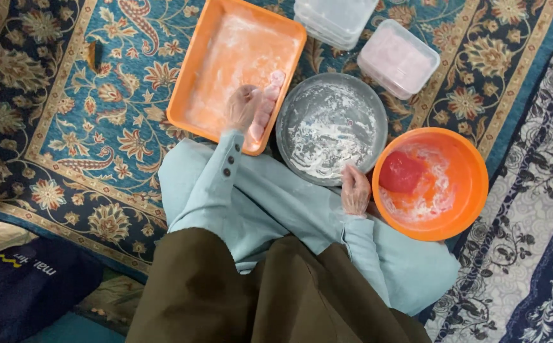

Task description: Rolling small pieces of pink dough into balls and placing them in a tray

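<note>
Patterned carpet under floured vessels. Left hand (243,107), fingers curled on a pink piece (269,101), sets it in the orange tray (194,76) at upper centre; right hand (355,189), fingers together, rests on the metal pan (327,127). Best laid gently, pieces apart.

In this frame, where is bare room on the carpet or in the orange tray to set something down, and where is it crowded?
Free: the floured upper part of the rectangular orange plastic tray, above the pink dough pieces by the left hand; the patterned blue carpet left of it. Crowded: round grey metal pan, round orange plastic bowl, clear lidded plastic containers.
</note>
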